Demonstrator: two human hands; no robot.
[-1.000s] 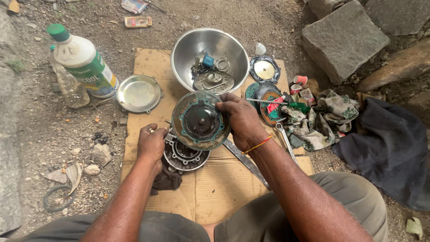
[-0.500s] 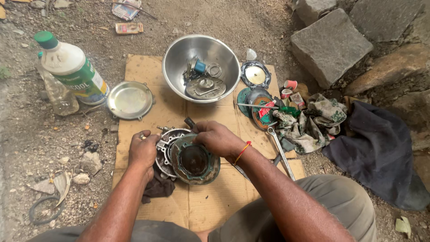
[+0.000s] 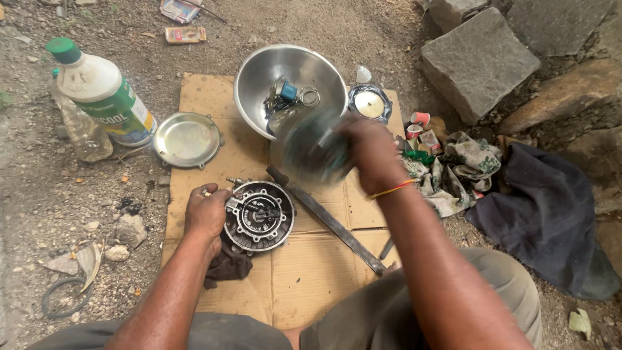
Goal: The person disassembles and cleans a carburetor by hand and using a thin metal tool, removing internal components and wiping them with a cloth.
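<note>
Gripping a blurred round metal cover (image 3: 310, 150) in our raised right hand (image 3: 370, 150), above the cardboard (image 3: 304, 279) | left hand (image 3: 206, 212) closed on the rim of the ribbed circular engine plate (image 3: 259, 216), wrist bent | steel bowl (image 3: 285, 81) behind, smooth and shiny.

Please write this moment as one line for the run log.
left hand: steadies round metal engine plate on cardboard sheet | right hand: lifts blurred round dark cover above steel bowl
</note>
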